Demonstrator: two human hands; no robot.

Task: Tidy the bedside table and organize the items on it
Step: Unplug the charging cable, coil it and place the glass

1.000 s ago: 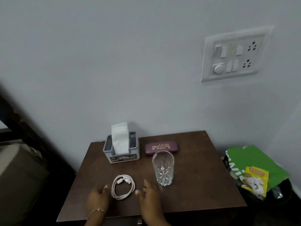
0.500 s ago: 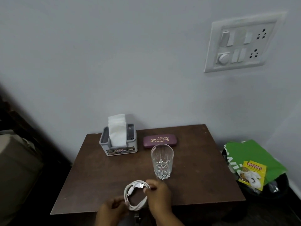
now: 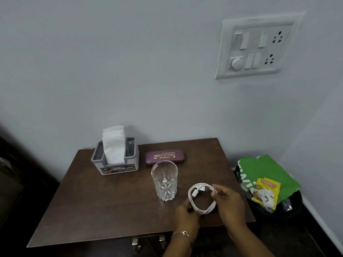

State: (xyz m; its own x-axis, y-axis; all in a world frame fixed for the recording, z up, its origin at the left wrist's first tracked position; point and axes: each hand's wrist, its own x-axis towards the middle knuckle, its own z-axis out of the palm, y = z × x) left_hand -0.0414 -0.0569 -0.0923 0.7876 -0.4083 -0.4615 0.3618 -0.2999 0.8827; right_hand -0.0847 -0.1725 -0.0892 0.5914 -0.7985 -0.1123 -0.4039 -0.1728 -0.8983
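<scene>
1. The table (image 3: pixel 111 210) carries everything. Its things are spread out, with the cable toward the front right corner.
2. The black bin (image 3: pixel 295 204) beside the table holds a green bag (image 3: pixel 267 169) and a yellow packet (image 3: pixel 267 190), heaped up to the rim.
3. The grey tissue holder (image 3: pixel 115 165) stands at the back left. White tissues (image 3: pixel 113 143) stick up out of its middle slot.
4. The glass (image 3: pixel 164 180) is upright, and I see nothing in it. It is probably heavy-based, breakable and slick, so take it round the body.
5. The maroon spectacle case (image 3: pixel 164 156) lies closed just behind the glass. What is inside cannot be seen.
6. The white cable (image 3: pixel 194 193) is coiled in a loop right of the glass. It is light and floppy and likely to spring open, so grip across the bundled strands. The left hand (image 3: pixel 185 214) pinches the near side of the loop and the right hand (image 3: pixel 228 201) pinches the far right side. Whether the loop touches the table, I cannot tell.
</scene>
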